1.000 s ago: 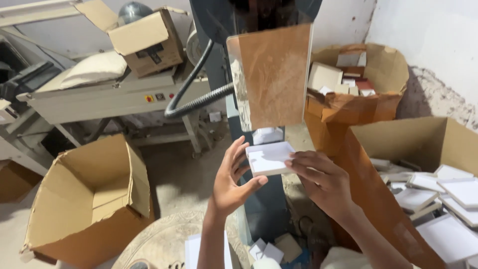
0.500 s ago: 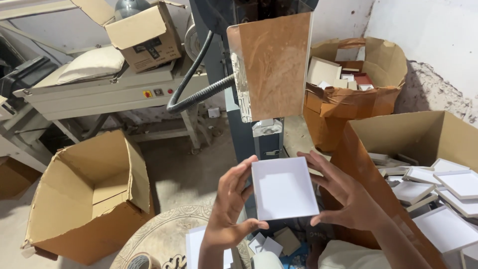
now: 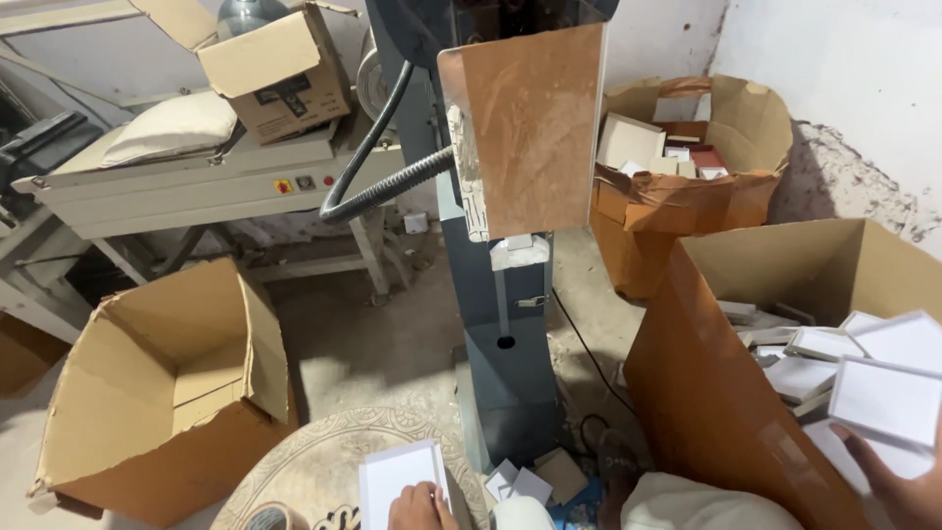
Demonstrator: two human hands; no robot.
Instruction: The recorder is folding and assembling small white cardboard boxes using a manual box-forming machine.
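My right hand is at the bottom right corner, its fingers under the edge of a shallow white box. It holds that box over the large open carton at the right, which contains several more white boxes. My left hand is low at the bottom middle. Its curled fingers rest on the near edge of a flat white card lying on a round patterned tray. The picture edge cuts off most of that hand. Between the hands stands the upright grey machine with its brown guard plate.
An open cardboard carton sits on the floor at the left. Another carton of mixed boxes stands behind at the right. A grey workbench holds a small carton and a cushion. A black hose loops from the machine. White scraps lie at its base.
Both hands held one white box in front of the machine. Now they are apart: the right has carried the box over the right carton, the left has dropped to the white card on the tray.
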